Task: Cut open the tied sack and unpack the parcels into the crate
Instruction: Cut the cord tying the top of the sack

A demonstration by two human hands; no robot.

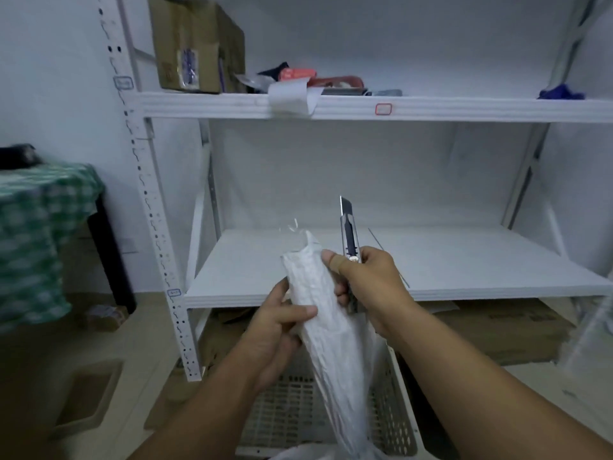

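Note:
The white woven sack (pixel 326 323) is gathered into a long twisted neck that rises from the bottom of the view. My left hand (pixel 282 323) grips this neck from the left, thumb across it. My right hand (pixel 368 287) holds a silver and black utility knife (pixel 349 240) upright, blade out and pointing up, with the thumb pressed against the sack's upper part. The sack's frayed top (pixel 298 230) sticks up above both hands. Below the sack stands a white slatted plastic crate (pixel 394 426) on the floor. No parcels are visible.
A white metal shelf unit (pixel 431 287) stands straight ahead; its upper shelf holds a cardboard box (pixel 195 44) and small items. Flattened cardboard (pixel 504 330) lies under the lower shelf. A table with a green checked cloth (pixel 36 234) stands at the left.

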